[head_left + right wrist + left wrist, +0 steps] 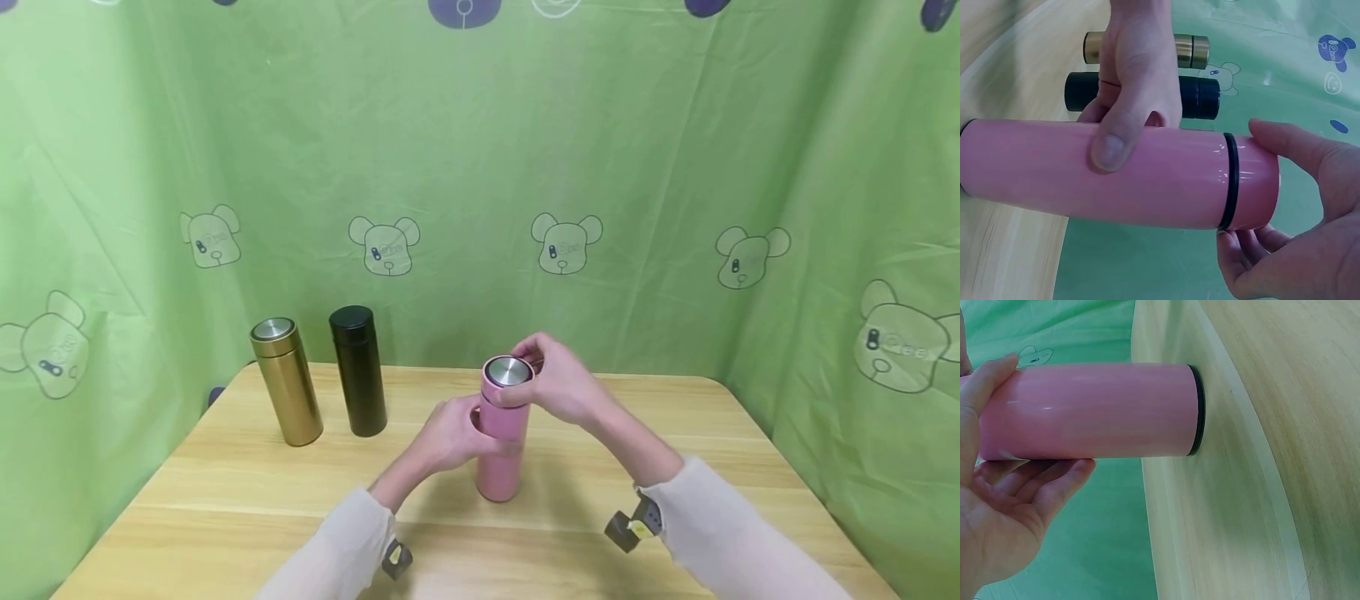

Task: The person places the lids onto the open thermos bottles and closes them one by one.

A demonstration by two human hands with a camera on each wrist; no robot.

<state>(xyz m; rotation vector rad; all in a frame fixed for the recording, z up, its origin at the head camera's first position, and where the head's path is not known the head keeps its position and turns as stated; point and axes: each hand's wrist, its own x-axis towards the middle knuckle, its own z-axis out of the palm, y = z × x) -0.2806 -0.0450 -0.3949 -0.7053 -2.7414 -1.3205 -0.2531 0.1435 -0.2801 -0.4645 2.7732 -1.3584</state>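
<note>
A pink thermos (501, 475) with a silver-topped lid (507, 372) stands upright at the middle of the wooden table. My left hand (450, 433) grips its body from the left, below the lid; the left wrist view shows the thumb (991, 378) on one side and the fingers (1054, 484) on the other. Around the pink lid (1257, 184), above the dark seam ring, my right hand (562, 385) holds with thumb and fingertips on opposite sides. The lid sits on the body, but whether it is loose I cannot tell.
To the left on the table (247, 508) stand a gold thermos (291, 383) and a black thermos (360, 375), both with lids on. A green curtain (480, 150) with bear-head prints surrounds the table at the back and sides.
</note>
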